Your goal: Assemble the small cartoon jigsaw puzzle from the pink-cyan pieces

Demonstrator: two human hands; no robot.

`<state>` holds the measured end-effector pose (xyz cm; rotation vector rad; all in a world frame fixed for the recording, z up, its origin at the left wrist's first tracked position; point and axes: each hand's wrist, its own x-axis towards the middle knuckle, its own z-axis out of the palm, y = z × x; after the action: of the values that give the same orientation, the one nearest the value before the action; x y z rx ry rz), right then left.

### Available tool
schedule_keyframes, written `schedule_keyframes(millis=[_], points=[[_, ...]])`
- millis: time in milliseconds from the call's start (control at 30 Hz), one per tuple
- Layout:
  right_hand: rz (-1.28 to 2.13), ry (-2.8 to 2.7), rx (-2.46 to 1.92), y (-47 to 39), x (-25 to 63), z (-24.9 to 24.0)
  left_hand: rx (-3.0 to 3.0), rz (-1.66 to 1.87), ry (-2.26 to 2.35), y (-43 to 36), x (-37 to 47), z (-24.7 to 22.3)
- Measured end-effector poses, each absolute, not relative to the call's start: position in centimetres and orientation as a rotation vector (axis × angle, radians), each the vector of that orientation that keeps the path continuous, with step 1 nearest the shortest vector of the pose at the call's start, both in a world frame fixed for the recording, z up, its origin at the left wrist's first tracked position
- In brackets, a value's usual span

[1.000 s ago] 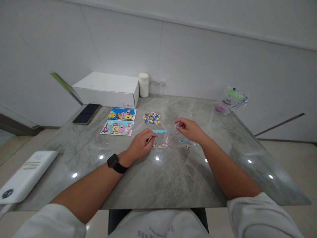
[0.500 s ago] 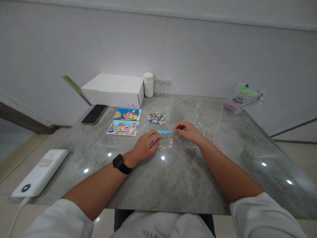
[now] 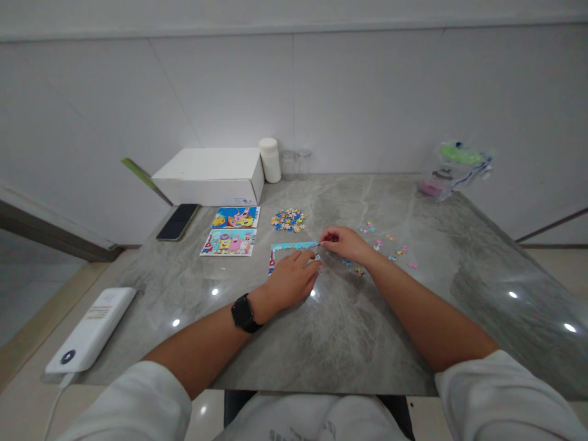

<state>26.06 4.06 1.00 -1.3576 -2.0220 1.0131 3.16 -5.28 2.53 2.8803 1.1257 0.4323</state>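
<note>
Fingers of the right hand (image 3: 342, 242) pinch narrowly at the top right corner of the puzzle frame (image 3: 294, 246); whether they grip a piece is unclear. The left hand (image 3: 294, 278), loosely curled, covers its lower part.

Lamps overhead are throwing small white glares onto the grey marbled desk (image 3: 340, 343); puzzle details are looking soft.

Two picture cards (image 3: 228, 242), two clear containers (image 3: 304, 165), one puzzle frame (image 3: 285, 246), one white box (image 3: 206, 165), one phone (image 3: 178, 222)
</note>
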Motion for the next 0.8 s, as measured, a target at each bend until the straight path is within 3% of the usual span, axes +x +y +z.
schedule_keyframes(millis=[800], points=[[0.694, -2.273, -1.553, 3.2, 24.2, 0.2, 2.815, 0.420, 1.004, -4.1, 2.3, 1.4]])
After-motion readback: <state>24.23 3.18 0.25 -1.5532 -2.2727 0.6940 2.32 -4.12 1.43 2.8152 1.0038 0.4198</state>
